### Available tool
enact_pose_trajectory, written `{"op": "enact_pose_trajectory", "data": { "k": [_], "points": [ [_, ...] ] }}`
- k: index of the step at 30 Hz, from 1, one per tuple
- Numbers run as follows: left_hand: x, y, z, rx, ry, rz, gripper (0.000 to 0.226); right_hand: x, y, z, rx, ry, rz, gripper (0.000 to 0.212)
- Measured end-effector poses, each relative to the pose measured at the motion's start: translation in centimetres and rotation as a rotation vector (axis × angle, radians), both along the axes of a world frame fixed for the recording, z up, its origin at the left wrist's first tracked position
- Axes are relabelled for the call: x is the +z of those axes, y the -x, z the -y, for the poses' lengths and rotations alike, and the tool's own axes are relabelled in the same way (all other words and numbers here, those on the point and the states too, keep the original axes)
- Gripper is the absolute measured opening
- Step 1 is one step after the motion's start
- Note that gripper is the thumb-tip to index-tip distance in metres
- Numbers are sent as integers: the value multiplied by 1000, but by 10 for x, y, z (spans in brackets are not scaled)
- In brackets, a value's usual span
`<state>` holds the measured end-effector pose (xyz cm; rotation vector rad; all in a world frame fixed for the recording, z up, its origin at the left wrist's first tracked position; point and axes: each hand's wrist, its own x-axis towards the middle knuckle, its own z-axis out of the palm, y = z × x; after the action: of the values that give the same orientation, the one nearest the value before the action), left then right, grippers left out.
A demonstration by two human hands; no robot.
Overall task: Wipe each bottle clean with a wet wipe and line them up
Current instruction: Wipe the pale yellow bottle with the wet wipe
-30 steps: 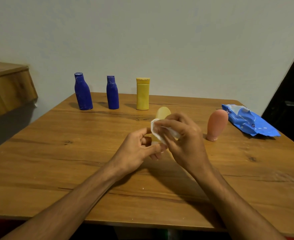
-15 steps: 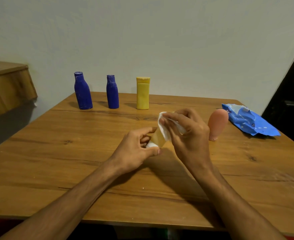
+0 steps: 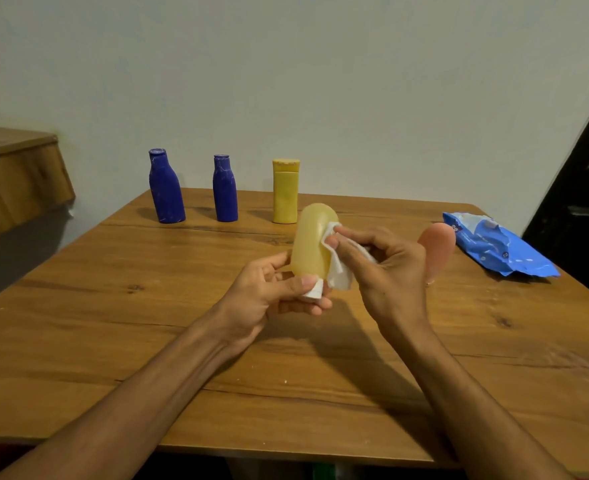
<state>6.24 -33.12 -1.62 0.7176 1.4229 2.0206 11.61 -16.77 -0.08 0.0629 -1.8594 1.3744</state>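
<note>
Left hand grips pale yellow bottle at its white cap end, held above table. Right hand pinches wet wipe against bottle's right side.

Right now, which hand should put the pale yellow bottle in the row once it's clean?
Probably the left hand: it grips the pale yellow bottle by its lower end. The right hand is busy pinching the wet wipe.
</note>
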Motion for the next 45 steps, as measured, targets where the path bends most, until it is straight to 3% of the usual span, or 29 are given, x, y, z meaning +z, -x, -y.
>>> {"op": "enact_pose_trajectory", "data": {
  "k": [5,10,16,20,26,30,34,39,45],
  "points": [
    [1,1,2,25,-79,73,42,1,-3,2,136,-83,103,19],
    [0,-1,0,-62,36,-8,46,1,1,-4,-2,16,18,17],
    [0,-1,-1,14,106,-78,40,-2,1,-3,-43,-192,8,17],
    [0,-5,-5,28,123,-98,46,0,3,-5,-96,-92,-29,18],
    [1,-2,-6,136,-43,79,48,-5,0,5,27,-159,123,18],
    [6,2,-4,168,-229,292,47,-5,0,5,84,-242,220,15],
    [7,5,-1,178,-311,490,52,-6,-1,5,24,-185,147,17],
    [7,4,-3,187,-256,474,49,-7,-1,6,-61,-243,24,19],
    [4,6,-5,189,-206,455,43,-14,-1,9,-125,-526,-95,18]
  ]
}}
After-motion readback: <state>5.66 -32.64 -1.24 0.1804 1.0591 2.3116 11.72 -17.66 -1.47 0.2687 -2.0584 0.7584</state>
